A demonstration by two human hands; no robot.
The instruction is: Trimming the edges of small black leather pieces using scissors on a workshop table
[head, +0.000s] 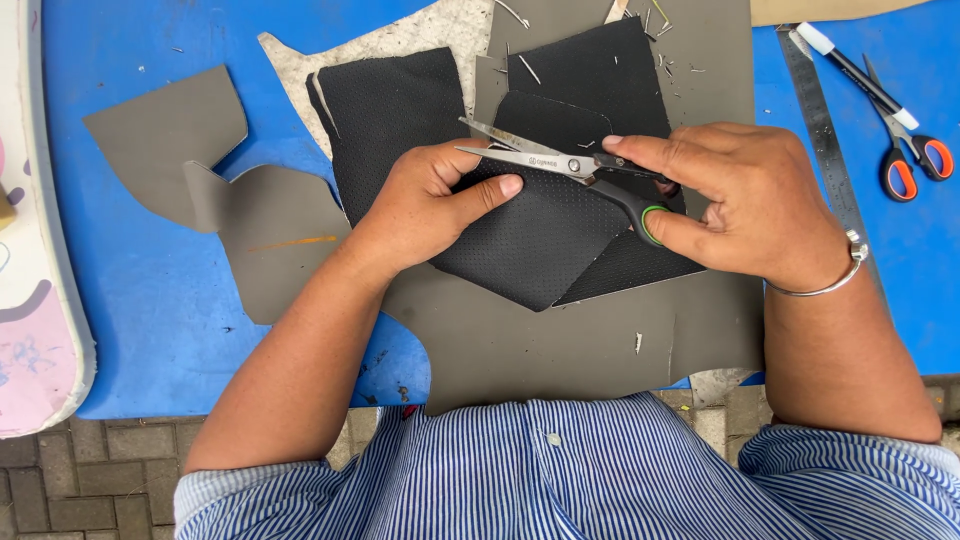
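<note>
Cutting step in hand, as judged from the head view. A piece of black perforated sheet [545, 235] is pinned flat by the left hand [425, 205], fingers spread and thumb pressed on its upper part; nothing is gripped, the hand being laid open on the material. The scissors [570, 165] are held in the right hand [745, 205], closed about the black handles with a green-lined loop; the blades are parted slightly and are laid over the upper edge of the sheet. The sheet is placed at the middle of the bench [150, 300], on a large grey sheet [560, 350] that reaches the near edge.

The next move is judged to call for a steady hold of the sheet while the blades are closed along its edge, the thumb being kept out of their path.

A second black piece [390, 115] is seen toward the far edge. Grey offcuts [170, 130] are laid toward the left edge. Near the right edge a steel ruler [825, 140], a black-and-white pen [855, 75] and orange-handled scissors [915, 160] are placed. No package or sign is shown; a small mark on the blade pivot cannot be made out.
</note>
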